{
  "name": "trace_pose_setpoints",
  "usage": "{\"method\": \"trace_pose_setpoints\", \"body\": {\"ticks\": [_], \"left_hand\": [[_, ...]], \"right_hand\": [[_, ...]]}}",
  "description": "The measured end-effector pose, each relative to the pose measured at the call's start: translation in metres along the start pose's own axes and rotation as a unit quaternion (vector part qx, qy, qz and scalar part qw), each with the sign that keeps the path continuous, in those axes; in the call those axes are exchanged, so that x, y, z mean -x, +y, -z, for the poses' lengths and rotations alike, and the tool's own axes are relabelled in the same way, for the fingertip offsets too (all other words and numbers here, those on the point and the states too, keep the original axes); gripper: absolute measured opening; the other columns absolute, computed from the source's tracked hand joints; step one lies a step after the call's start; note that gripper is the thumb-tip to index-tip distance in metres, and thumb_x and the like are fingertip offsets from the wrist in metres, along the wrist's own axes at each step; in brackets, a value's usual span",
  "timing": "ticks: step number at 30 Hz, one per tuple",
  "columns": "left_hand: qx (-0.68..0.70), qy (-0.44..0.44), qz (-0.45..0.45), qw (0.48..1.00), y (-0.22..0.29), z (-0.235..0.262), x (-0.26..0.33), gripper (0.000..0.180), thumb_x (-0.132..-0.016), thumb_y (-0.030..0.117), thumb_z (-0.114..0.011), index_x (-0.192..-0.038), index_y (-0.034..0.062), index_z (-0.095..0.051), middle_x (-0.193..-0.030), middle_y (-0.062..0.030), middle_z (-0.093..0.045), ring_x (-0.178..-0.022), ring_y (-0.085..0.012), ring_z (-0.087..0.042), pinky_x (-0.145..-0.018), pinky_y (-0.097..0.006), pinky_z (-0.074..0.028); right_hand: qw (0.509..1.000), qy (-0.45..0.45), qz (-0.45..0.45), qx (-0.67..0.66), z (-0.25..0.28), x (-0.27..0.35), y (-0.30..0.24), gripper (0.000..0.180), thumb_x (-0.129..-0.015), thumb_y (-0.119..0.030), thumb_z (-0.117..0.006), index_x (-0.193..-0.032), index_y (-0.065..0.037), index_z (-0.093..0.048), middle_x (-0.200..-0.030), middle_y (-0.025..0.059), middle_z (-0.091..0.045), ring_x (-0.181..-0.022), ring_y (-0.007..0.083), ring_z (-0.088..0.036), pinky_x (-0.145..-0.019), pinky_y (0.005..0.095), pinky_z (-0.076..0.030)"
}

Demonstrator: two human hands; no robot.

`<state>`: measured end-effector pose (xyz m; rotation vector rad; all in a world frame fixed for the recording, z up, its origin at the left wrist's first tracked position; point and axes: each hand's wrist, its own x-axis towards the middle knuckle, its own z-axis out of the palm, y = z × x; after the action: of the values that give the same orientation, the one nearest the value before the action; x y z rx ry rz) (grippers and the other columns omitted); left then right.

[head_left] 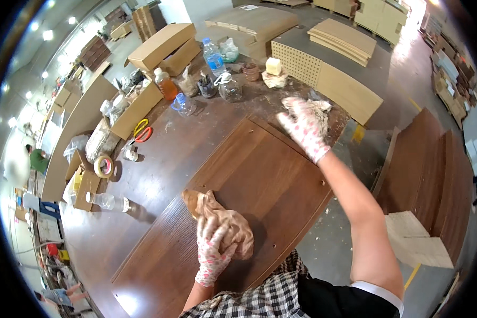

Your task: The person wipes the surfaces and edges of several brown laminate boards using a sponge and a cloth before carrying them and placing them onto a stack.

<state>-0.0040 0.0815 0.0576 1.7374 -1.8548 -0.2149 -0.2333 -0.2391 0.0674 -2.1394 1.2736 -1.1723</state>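
One brown cloth (239,233) is bunched under my left hand (213,249), the gloved fingers curled on it, pressing it to the near part of the dark wood panel (249,169). My right hand (303,130) reaches past the panel's far edge with fingers spread, over or just beside a pale crumpled rag (323,110); I cannot tell whether it touches the rag.

If I pushed hard, a loose fold could snag in one of the small holes near the panel's edges, or the cloth could slip out from under my fingers. Leaning on the panel's right side might shift it, since I see nothing clamping it. Grit caught in the rag could scratch the surface.

Beyond the far edge, a careless sweep of my right arm could tip the clear jug (230,89) or knock the soap-like block (273,66). To the left, the table (159,159) gives me room up to the scissors (141,131) and clear bottle (108,202). On the right the panel's edge looks out over floor (331,233), with stacked brown boards (416,164) well apart.
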Motion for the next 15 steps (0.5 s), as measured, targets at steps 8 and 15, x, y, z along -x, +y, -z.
{"method": "trace_pose_setpoints", "body": {"ticks": [8,15], "left_hand": [[0.047,0.060,0.008,0.997,-0.003,-0.009,0.000,0.033,-0.071,0.009,-0.069,-0.103,0.0069,-0.060,-0.109,-0.0124,-0.058,-0.107,-0.0359,-0.052,-0.092,-0.046,-0.040],[0.390,0.299,0.185,0.851,-0.041,0.016,0.014,0.027,-0.090,0.011,-0.058,-0.115,0.0044,-0.053,-0.108,0.0001,-0.054,-0.101,-0.0125,-0.051,-0.090,-0.029,-0.043]], "right_hand": [[0.964,-0.083,-0.141,0.212,-0.002,-0.030,0.158,0.045,-0.081,-0.026,-0.063,-0.121,-0.007,-0.054,-0.114,0.0163,-0.057,-0.109,0.0283,-0.053,-0.093,0.0383,-0.042],[0.947,-0.107,-0.079,-0.292,0.057,-0.014,-0.038,0.053,-0.079,0.004,-0.054,-0.131,-0.004,-0.046,-0.126,0.0085,-0.053,-0.115,0.0175,-0.050,-0.098,0.0274,-0.039]]}}
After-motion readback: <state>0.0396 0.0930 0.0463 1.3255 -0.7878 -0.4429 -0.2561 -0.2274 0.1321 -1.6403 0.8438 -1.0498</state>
